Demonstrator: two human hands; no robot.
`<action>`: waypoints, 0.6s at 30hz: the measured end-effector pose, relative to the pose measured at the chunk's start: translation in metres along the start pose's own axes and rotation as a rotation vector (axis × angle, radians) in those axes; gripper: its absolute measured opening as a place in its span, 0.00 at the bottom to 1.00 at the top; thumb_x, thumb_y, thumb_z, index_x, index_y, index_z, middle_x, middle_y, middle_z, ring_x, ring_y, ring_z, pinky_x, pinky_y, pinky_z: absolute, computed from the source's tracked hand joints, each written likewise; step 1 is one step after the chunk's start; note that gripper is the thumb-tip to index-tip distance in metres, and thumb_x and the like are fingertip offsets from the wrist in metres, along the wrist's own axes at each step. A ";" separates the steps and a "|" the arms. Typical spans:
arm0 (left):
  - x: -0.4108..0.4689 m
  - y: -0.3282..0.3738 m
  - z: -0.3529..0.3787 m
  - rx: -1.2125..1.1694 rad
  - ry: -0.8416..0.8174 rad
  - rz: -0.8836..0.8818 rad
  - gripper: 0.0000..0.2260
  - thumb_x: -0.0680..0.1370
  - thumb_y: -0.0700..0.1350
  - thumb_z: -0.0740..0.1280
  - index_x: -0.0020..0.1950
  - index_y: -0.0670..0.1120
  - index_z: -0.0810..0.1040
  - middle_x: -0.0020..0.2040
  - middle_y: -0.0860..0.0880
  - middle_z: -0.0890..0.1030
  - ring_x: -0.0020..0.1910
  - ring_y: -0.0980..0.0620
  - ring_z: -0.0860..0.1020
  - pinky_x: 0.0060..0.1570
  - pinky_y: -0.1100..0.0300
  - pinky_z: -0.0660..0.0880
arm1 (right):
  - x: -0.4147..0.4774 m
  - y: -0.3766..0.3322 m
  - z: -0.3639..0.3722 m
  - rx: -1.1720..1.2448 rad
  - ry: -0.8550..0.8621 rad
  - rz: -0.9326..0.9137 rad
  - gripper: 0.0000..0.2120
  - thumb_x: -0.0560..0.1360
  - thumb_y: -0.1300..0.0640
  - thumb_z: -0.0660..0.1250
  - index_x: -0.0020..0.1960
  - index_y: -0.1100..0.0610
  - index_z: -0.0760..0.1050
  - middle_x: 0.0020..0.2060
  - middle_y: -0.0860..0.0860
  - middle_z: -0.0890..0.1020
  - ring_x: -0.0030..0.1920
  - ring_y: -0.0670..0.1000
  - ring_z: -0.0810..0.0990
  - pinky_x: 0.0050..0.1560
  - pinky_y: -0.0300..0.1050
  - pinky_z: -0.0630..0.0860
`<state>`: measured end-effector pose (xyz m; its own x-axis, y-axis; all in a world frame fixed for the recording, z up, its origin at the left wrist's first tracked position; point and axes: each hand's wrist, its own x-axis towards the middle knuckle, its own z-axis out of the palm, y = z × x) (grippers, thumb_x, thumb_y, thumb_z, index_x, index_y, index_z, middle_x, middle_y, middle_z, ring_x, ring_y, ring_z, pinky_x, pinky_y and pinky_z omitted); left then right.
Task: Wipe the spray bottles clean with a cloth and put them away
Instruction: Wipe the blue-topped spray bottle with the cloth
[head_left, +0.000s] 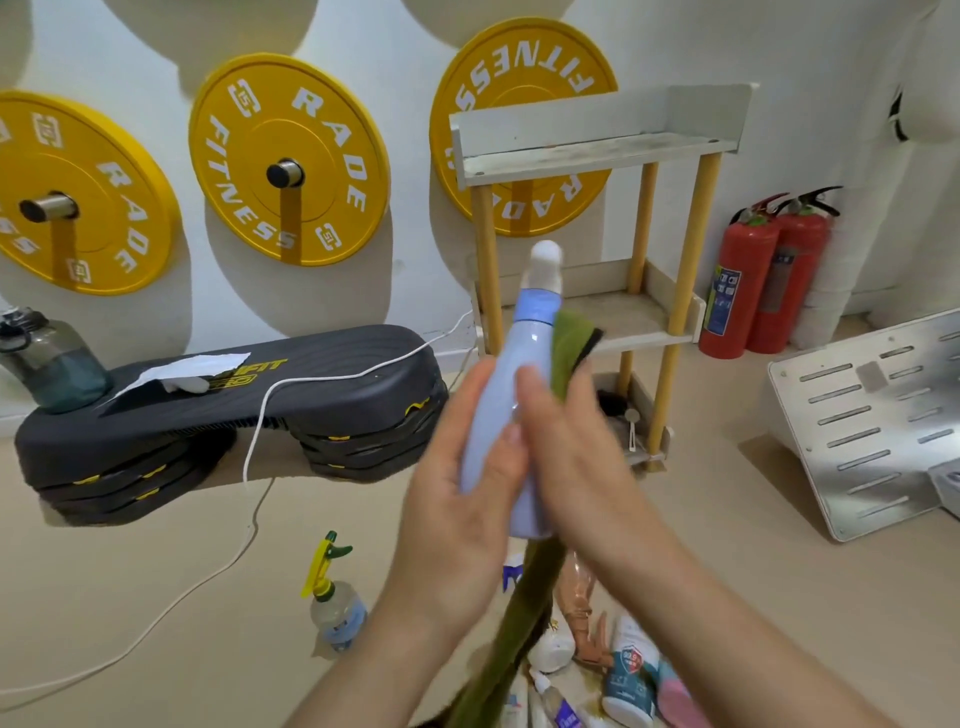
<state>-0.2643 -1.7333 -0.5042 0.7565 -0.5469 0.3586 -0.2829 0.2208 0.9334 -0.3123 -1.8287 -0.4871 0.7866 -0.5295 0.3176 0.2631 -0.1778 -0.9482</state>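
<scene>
My left hand (457, 467) grips a tall pale-blue spray bottle (501, 384) with a white cap, held upright in front of me. My right hand (576, 447) presses an olive-green cloth (571, 345) against the bottle's right side; the cloth's long tail (519, 623) hangs down below the hands. On the floor to the left stands a small clear spray bottle (335, 605) with a yellow-green trigger. Several other bottles (628, 675) lie in a heap on the floor under my right forearm.
A white shelf rack (597, 150) with wooden legs stands against the wall behind the bottle. A black step platform (234, 410) with a water jug and a white cable lies left. Two red fire extinguishers (763, 280) and a slotted metal panel (872, 426) are right.
</scene>
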 end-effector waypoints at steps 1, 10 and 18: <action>-0.002 -0.001 0.005 0.037 -0.031 0.009 0.22 0.77 0.59 0.67 0.70 0.62 0.70 0.66 0.64 0.76 0.63 0.67 0.75 0.55 0.73 0.72 | 0.004 -0.001 -0.004 0.039 0.022 0.068 0.24 0.73 0.29 0.61 0.63 0.40 0.68 0.55 0.43 0.81 0.55 0.39 0.81 0.60 0.47 0.79; 0.005 -0.008 -0.012 0.495 -0.044 0.224 0.23 0.80 0.61 0.56 0.75 0.70 0.57 0.64 0.56 0.67 0.65 0.73 0.66 0.61 0.80 0.60 | -0.026 0.006 0.012 0.157 -0.071 0.185 0.42 0.67 0.37 0.70 0.76 0.47 0.59 0.66 0.48 0.77 0.64 0.40 0.77 0.64 0.43 0.76; 0.015 0.009 -0.031 0.183 -0.202 0.021 0.43 0.66 0.61 0.71 0.78 0.60 0.56 0.65 0.60 0.66 0.65 0.68 0.70 0.58 0.71 0.73 | -0.004 -0.004 -0.021 0.269 -0.215 0.166 0.27 0.66 0.51 0.75 0.64 0.44 0.73 0.52 0.48 0.85 0.53 0.50 0.85 0.49 0.45 0.82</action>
<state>-0.2376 -1.7143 -0.4907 0.6215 -0.6980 0.3558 -0.4127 0.0943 0.9060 -0.3282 -1.8433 -0.4847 0.9225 -0.3418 0.1796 0.2373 0.1348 -0.9621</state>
